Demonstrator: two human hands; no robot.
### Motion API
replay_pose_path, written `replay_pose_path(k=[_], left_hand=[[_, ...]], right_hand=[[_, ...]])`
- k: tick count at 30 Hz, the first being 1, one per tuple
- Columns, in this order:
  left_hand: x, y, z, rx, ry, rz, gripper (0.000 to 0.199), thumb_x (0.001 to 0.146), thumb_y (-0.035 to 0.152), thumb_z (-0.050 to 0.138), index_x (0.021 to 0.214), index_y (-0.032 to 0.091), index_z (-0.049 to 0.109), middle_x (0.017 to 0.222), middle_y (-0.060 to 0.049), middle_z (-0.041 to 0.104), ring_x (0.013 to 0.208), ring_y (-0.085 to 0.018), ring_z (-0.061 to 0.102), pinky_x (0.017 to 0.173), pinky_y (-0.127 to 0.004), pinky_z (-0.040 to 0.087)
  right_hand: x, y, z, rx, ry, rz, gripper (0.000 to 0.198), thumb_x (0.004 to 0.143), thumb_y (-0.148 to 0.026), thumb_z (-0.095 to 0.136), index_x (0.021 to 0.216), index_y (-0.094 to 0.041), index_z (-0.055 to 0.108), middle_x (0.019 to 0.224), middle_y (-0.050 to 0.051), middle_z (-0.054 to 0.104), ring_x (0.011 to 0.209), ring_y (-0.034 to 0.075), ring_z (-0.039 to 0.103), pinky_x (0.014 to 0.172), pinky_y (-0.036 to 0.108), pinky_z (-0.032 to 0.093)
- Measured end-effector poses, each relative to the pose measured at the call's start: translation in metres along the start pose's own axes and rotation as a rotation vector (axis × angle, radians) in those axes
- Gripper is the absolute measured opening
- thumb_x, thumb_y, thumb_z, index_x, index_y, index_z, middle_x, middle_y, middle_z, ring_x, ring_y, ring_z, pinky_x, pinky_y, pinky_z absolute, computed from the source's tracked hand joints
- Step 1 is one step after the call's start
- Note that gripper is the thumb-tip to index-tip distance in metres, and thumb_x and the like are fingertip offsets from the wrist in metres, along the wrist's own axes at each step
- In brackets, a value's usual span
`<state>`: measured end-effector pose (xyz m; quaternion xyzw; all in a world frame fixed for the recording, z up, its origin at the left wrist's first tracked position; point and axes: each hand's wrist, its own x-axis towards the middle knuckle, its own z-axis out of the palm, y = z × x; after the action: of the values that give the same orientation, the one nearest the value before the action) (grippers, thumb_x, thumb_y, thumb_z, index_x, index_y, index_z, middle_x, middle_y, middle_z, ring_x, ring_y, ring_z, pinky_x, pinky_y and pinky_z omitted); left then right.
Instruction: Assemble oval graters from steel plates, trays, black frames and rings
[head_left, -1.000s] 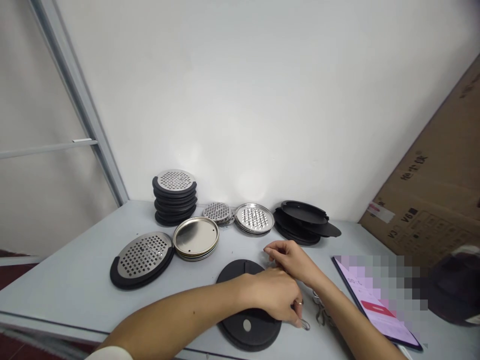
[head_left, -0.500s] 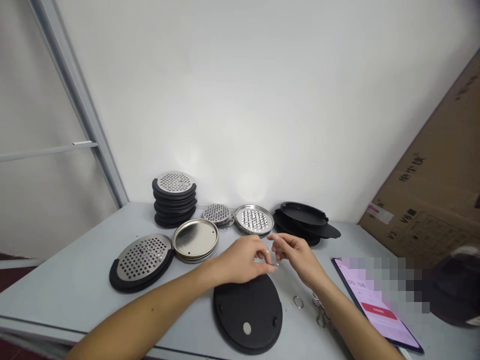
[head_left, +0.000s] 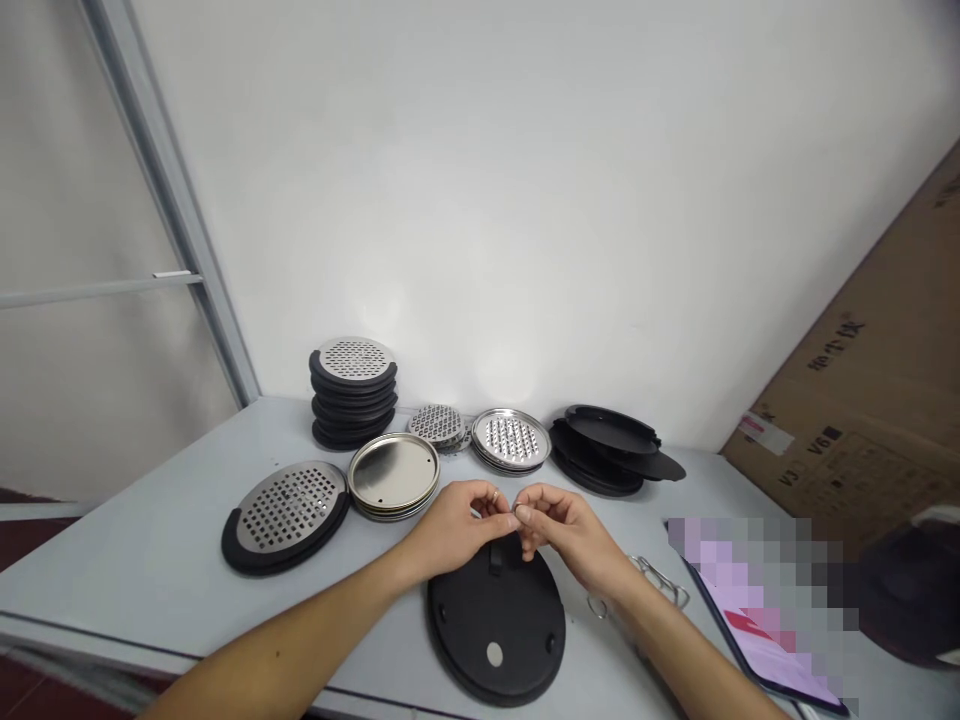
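My left hand (head_left: pixel 469 522) and my right hand (head_left: pixel 566 530) meet fingertip to fingertip above a round black disc (head_left: pixel 499 625). Both pinch at one spot, where a small shiny metal piece (head_left: pixel 517 508) shows between the fingers; its shape is mostly hidden. The disc lies on the table, with a pale round spot near its front edge and small dark bumps at its sides. Beside my right wrist lies a small metal ring (head_left: pixel 597 606), and bent metal wire pieces (head_left: pixel 660 578) are partly covered by the forearm.
Left of my hands lie a perforated metal disc (head_left: pixel 292 508) in a black holder and stacked shallow metal lids (head_left: pixel 395 472). Behind stand a stack of black holders (head_left: pixel 354 400), perforated discs (head_left: pixel 436 424), grater plates (head_left: pixel 512 440) and black trays (head_left: pixel 607 445). At right are a tablet (head_left: pixel 750 620) and a cardboard box (head_left: pixel 862 420).
My hands, slightly apart before, have come together, the right one moving left. More of the black disc's far part and the wire pieces now shows.
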<state>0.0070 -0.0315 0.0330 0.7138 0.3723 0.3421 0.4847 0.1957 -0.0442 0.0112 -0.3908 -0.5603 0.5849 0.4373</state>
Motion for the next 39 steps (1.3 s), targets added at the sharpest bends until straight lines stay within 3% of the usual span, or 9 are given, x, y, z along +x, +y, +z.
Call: replay_pose_path(k=[6, 10, 15, 21, 26, 31, 36, 39], left_hand=[[0.004, 0.004, -0.014, 0.051, -0.095, 0.026, 0.024, 0.082, 0.037, 0.061, 0.082, 0.014, 0.069, 0.083, -0.004, 0.07, 0.079, -0.016, 0.061, 0.075, -0.026, 0.044], [0.006, 0.007, -0.022, 0.086, -0.032, 0.067, 0.03, 0.087, 0.039, 0.055, 0.084, 0.013, 0.069, 0.084, -0.004, 0.07, 0.08, -0.016, 0.059, 0.075, -0.026, 0.043], [0.006, 0.002, -0.018, 0.103, -0.059, 0.047, 0.031, 0.086, 0.041, 0.055, 0.084, 0.013, 0.07, 0.083, -0.004, 0.07, 0.08, -0.017, 0.059, 0.075, -0.026, 0.044], [0.006, -0.003, -0.013, 0.093, -0.054, 0.005, 0.036, 0.086, 0.045, 0.055, 0.085, 0.013, 0.071, 0.077, -0.004, 0.067, 0.07, -0.014, 0.056, 0.066, -0.024, 0.043], [0.007, -0.006, -0.014, 0.072, -0.013, -0.011, 0.037, 0.085, 0.047, 0.056, 0.08, 0.012, 0.068, 0.07, -0.001, 0.063, 0.064, -0.012, 0.051, 0.062, -0.023, 0.04], [0.007, -0.009, -0.013, 0.028, -0.001, -0.026, 0.033, 0.083, 0.044, 0.058, 0.079, 0.012, 0.066, 0.071, -0.001, 0.061, 0.063, -0.012, 0.052, 0.061, -0.023, 0.04], [0.007, -0.007, -0.009, -0.039, 0.038, -0.041, 0.031, 0.082, 0.042, 0.06, 0.077, 0.012, 0.064, 0.069, 0.0, 0.059, 0.062, -0.011, 0.05, 0.062, -0.024, 0.041], [0.008, -0.007, -0.006, -0.077, 0.056, -0.047, 0.032, 0.081, 0.043, 0.06, 0.077, 0.012, 0.064, 0.069, 0.0, 0.057, 0.062, -0.011, 0.049, 0.061, -0.023, 0.041]], right_hand=[[0.003, 0.001, 0.005, 0.129, 0.045, 0.015, 0.029, 0.073, -0.042, 0.076, 0.075, -0.014, 0.068, 0.074, 0.003, 0.065, 0.066, 0.014, 0.062, 0.06, 0.026, 0.053], [0.002, -0.001, 0.005, 0.183, 0.003, 0.067, 0.03, 0.076, -0.042, 0.074, 0.075, -0.014, 0.064, 0.07, 0.003, 0.064, 0.056, 0.013, 0.062, 0.052, 0.024, 0.051], [0.003, 0.003, 0.006, 0.14, 0.013, 0.065, 0.033, 0.076, -0.047, 0.073, 0.085, -0.016, 0.063, 0.064, -0.001, 0.06, 0.054, 0.013, 0.062, 0.05, 0.025, 0.052], [0.003, 0.001, 0.008, 0.058, 0.031, -0.024, 0.037, 0.072, -0.042, 0.077, 0.098, -0.018, 0.067, 0.068, -0.001, 0.064, 0.06, 0.013, 0.061, 0.061, 0.031, 0.055], [0.002, -0.001, 0.007, 0.024, 0.046, -0.033, 0.037, 0.069, -0.039, 0.079, 0.094, -0.015, 0.068, 0.067, 0.0, 0.065, 0.057, 0.013, 0.06, 0.057, 0.029, 0.052], [0.0, 0.002, 0.008, -0.175, 0.076, -0.073, 0.031, 0.078, -0.04, 0.07, 0.095, -0.015, 0.069, 0.063, 0.001, 0.063, 0.053, 0.013, 0.057, 0.056, 0.028, 0.049], [-0.006, 0.005, 0.013, -0.615, 0.192, -0.338, 0.019, 0.085, -0.028, 0.06, 0.099, -0.02, 0.07, 0.076, 0.004, 0.065, 0.064, 0.016, 0.057, 0.061, 0.028, 0.048], [-0.008, 0.006, 0.014, -0.741, 0.202, -0.402, 0.022, 0.088, -0.025, 0.055, 0.106, -0.021, 0.068, 0.077, 0.004, 0.066, 0.062, 0.016, 0.056, 0.06, 0.028, 0.047]])
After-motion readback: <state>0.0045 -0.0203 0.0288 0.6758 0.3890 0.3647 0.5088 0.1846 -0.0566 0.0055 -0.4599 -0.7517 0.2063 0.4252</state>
